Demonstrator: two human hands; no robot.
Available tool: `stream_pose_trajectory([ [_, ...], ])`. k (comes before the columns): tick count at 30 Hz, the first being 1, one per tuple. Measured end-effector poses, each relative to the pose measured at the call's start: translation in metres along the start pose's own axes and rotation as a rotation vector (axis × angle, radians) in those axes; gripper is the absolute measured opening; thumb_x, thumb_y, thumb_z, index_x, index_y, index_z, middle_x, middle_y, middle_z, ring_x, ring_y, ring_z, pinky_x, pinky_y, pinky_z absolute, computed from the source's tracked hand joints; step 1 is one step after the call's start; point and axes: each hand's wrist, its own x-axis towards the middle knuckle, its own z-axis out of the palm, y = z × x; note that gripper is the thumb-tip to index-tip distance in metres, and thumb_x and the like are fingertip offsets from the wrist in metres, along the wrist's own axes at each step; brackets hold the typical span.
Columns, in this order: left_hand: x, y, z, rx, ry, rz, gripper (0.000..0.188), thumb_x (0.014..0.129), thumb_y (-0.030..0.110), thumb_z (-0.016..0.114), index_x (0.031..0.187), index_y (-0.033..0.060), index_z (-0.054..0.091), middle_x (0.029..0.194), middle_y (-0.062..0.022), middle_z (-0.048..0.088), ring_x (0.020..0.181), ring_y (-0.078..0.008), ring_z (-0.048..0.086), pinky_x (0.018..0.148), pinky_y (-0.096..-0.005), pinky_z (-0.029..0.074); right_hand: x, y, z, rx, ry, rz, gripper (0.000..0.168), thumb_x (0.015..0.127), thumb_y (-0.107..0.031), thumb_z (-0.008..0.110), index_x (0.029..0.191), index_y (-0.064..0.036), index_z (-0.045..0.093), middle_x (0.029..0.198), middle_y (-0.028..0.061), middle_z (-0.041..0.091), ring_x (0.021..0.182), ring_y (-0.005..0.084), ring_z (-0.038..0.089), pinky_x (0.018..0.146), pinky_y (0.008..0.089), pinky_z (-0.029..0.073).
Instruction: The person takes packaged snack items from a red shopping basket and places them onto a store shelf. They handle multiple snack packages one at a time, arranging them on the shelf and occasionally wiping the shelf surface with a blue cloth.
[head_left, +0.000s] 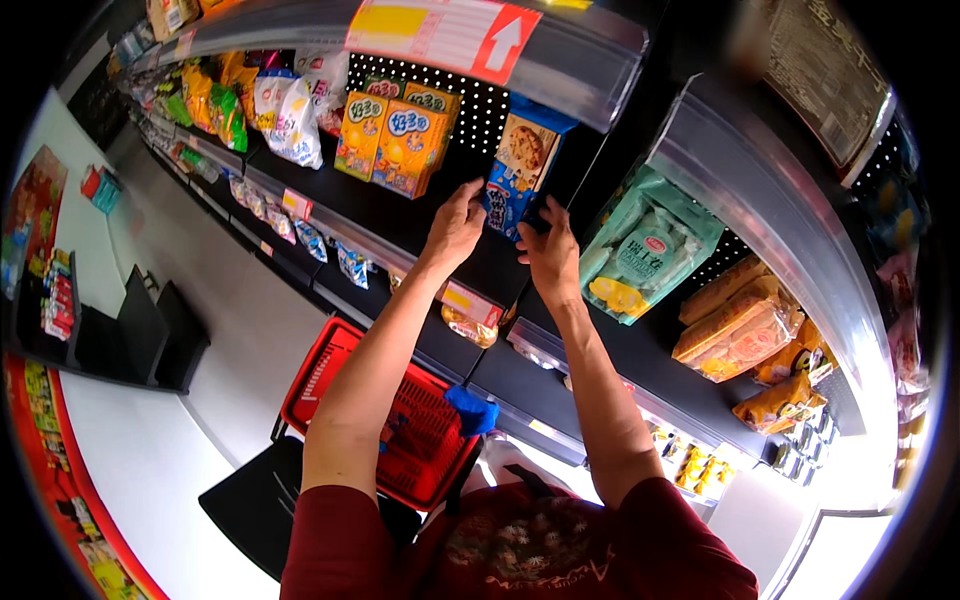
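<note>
Both my arms reach up to a black store shelf. My left hand is at the left edge of a blue cookie package that stands upright, its thumb and fingers close to the package. My right hand is by the package's lower right side, fingers curled and partly spread. Whether either hand touches the package is not plain. Left of it stand yellow snack boxes in a small group. A green bag of packaged rolls leans on the shelf to the right of my right hand.
A red plastic shopping basket with a blue cloth-like item at its rim is below my left forearm. Clear shelf-edge strips curve above my hands. Bagged bread lies at right, snack bags at upper left.
</note>
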Motion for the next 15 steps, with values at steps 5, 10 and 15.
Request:
stream_pose_trajectory([
  [5,-0.082,0.012,-0.040,-0.201,0.125,-0.060,0.036,0.105,0.010,0.055,0.141,0.0102,0.055,0.131,-0.0100,0.065,0.114,-0.0175,0.064,0.086,-0.0301,0.056,-0.061,-0.038,-0.019,0.027,-0.066,-0.135,0.041,0.097,-0.005,0.067,0.136,0.001,0.055,0.111,0.0137,0.064,0.075,0.0136,0.062,0.063,0.0292,0.056],
  [10,-0.238,-0.019,-0.108,-0.246,0.539,-0.295,0.030,0.108,0.023,0.054,0.131,0.0048,0.059,0.117,-0.0126,0.071,0.106,-0.0210,0.070,0.080,-0.0316,0.059,-0.165,-0.050,-0.043,-0.135,-0.469,-0.191,0.015,0.096,0.001,0.065,0.111,0.002,0.068,0.083,0.0114,0.067,0.068,0.0155,0.063,0.061,0.0292,0.051],
  [15,-0.417,-0.107,-0.122,-0.199,0.883,-0.764,0.023,0.106,0.016,0.052,0.123,0.0026,0.062,0.107,-0.0124,0.072,0.092,-0.0217,0.073,0.066,-0.0295,0.060,-0.247,0.017,-0.049,-0.169,-0.802,0.021,0.014,0.097,-0.004,0.067,0.109,0.002,0.070,0.078,0.0077,0.068,0.065,0.0117,0.064,0.056,0.0270,0.050],
])
